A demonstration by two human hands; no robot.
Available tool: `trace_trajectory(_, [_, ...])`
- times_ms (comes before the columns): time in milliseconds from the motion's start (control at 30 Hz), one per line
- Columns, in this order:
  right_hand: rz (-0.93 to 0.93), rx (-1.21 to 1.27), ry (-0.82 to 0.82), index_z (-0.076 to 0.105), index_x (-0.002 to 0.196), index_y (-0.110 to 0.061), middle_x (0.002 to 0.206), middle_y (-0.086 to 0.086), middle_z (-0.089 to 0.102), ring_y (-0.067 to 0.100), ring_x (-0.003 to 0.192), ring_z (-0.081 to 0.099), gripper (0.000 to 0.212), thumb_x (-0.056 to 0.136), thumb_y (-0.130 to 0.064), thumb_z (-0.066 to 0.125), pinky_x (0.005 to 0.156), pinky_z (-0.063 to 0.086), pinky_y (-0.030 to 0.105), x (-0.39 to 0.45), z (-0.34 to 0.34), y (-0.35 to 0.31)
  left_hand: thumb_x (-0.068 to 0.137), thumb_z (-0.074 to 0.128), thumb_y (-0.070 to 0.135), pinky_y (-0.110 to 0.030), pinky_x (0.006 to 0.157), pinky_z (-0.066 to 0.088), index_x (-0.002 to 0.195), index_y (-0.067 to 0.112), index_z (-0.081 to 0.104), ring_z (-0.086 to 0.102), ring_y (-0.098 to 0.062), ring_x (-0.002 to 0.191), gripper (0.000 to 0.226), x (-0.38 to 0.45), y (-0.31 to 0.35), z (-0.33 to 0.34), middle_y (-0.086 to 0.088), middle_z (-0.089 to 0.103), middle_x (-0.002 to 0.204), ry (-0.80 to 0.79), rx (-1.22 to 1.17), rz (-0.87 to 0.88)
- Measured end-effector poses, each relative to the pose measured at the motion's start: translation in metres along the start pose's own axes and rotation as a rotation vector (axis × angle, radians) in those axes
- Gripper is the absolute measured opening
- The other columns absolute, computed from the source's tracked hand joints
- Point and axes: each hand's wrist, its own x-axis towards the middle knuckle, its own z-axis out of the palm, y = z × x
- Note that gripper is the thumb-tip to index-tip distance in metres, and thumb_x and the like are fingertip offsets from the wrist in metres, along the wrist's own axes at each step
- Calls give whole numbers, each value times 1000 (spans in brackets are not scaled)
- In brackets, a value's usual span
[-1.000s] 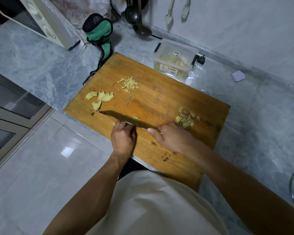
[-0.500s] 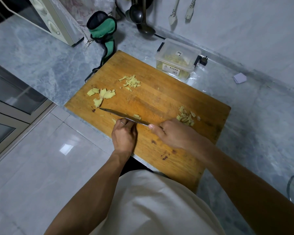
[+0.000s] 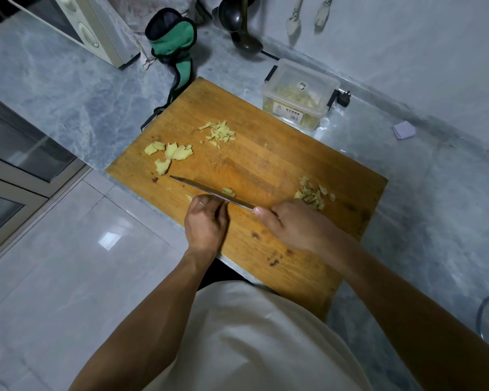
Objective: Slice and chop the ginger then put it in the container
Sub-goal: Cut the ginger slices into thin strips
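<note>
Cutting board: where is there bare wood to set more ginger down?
Free: the cutting board centre, between the shredded pile, the chopped pile and the knife; also the far right corner. Crowded: left edge, around the ginger slices.

This is a home kitchen. A wooden cutting board [image 3: 266, 176] lies on a grey marbled worktop [image 3: 68, 88] that meets a pale wall. Beyond the board, dark ladles [image 3: 237, 21] hang against the wall; to its far left stand a cream microwave oven [image 3: 88, 26] and a green oven mitt [image 3: 172, 35]. Left of the board, glossy floor tiles [image 3: 68, 263] show below.
</note>
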Motion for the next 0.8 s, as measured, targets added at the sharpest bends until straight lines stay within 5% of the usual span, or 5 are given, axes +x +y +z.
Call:
trace_trajectory(433, [-21, -42, 32, 50, 65, -11, 65, 9, 54, 26, 58, 54, 68, 102, -63, 30, 55, 45, 37, 9, -1, 0, 76, 74, -1, -28, 62, 49, 93, 10, 78, 61, -28, 85, 21, 2, 2, 0, -9, 71, 89, -24, 24, -12])
trace_trajectory(800, [-6, -31, 48, 63, 80, -9, 77, 11, 62, 30, 73, 63, 74, 99, -68, 23, 72, 57, 44, 10, 10, 4, 72, 74, -7, -35, 57, 52, 94, 8, 78, 64, -35, 83, 27, 2, 13, -9, -14, 68, 85, -85, 88, -21])
